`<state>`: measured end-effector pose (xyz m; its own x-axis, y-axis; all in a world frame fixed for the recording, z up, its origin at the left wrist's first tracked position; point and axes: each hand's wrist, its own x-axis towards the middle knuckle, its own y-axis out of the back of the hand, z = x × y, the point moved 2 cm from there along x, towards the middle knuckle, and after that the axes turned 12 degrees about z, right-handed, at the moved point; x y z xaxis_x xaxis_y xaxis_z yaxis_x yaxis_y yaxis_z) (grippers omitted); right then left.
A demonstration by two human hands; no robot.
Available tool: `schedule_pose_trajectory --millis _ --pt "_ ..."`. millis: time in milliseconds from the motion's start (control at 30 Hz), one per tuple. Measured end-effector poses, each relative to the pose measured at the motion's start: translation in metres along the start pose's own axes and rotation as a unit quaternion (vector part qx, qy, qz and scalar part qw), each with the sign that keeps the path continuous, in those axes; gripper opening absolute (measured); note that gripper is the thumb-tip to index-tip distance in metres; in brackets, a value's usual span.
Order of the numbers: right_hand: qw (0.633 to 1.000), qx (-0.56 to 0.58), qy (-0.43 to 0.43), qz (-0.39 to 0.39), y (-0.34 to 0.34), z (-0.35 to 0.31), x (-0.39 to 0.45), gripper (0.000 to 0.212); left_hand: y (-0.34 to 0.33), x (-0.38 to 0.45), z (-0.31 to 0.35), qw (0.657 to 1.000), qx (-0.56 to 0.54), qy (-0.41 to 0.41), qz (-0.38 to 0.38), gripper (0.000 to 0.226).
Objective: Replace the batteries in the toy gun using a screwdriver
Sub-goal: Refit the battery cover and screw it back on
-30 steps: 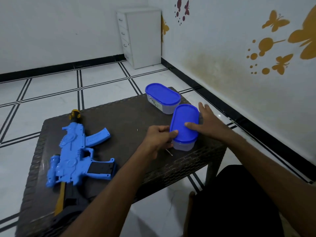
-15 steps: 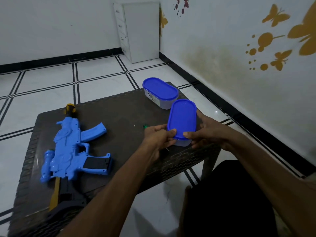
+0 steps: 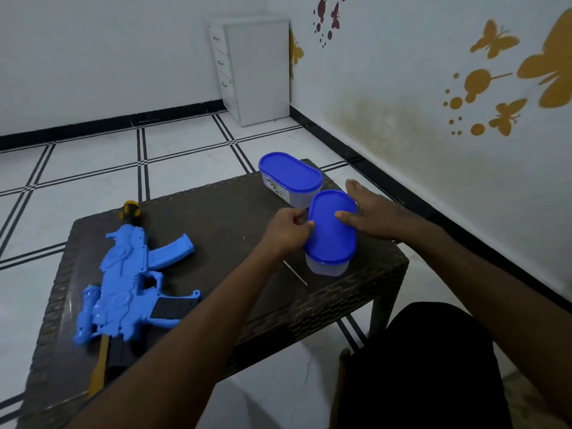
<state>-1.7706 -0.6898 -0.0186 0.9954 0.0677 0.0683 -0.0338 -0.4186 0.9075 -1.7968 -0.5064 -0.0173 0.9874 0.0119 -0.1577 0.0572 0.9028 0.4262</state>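
A blue toy gun (image 3: 130, 280) with a black and yellow stock lies on the left of the dark wicker table (image 3: 356, 298). A clear tub with a blue lid (image 3: 332, 233) stands near the table's right front corner. My left hand (image 3: 284, 230) has curled fingers and pinches the lid's left edge. My right hand (image 3: 368, 215) rests on the lid's right side, fingers straight and spread. A thin metal screwdriver shaft (image 3: 296, 273) lies on the table just below my left wrist; its handle is hidden.
A second tub with a blue lid (image 3: 291, 178) stands right behind the first, at the table's far right corner. A white drawer cabinet (image 3: 253, 69) is in the room's corner. The wall runs close along the right. My dark-clothed knee (image 3: 433, 366) is below the table's front edge.
Half a second ago my right hand gripped the near tub's side; now it lies flat on the lid. My left hand stays at the lid's left edge.
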Motion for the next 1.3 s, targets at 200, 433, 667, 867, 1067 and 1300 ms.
schedule_pose_trajectory --millis 200,433,667,867,1067,1300 --pt "0.998 -0.029 0.028 0.044 -0.019 -0.005 0.008 0.055 -0.01 0.021 -0.011 0.999 0.03 -0.022 0.03 0.036" --pt "0.991 -0.011 0.03 0.132 -0.027 -0.001 0.014 0.035 -0.011 0.026 -0.014 0.999 -0.028 0.032 0.03 0.031" --pt "0.993 -0.112 0.025 0.008 -0.014 -0.013 0.012 0.054 -0.004 0.015 -0.015 0.997 -0.052 0.026 0.044 0.039" --pt "0.986 -0.084 0.097 0.109 -0.01 -0.05 -0.001 0.047 0.034 -0.01 -0.039 0.988 -0.086 -0.024 0.125 0.027" --pt "0.978 -0.032 0.184 0.096 -0.045 -0.117 -0.016 0.025 0.109 -0.037 -0.085 0.979 -0.037 -0.079 0.182 0.018" --pt "0.983 -0.059 0.163 0.053 -0.092 -0.145 0.007 0.022 0.18 -0.079 -0.136 0.967 0.093 -0.081 0.221 0.017"
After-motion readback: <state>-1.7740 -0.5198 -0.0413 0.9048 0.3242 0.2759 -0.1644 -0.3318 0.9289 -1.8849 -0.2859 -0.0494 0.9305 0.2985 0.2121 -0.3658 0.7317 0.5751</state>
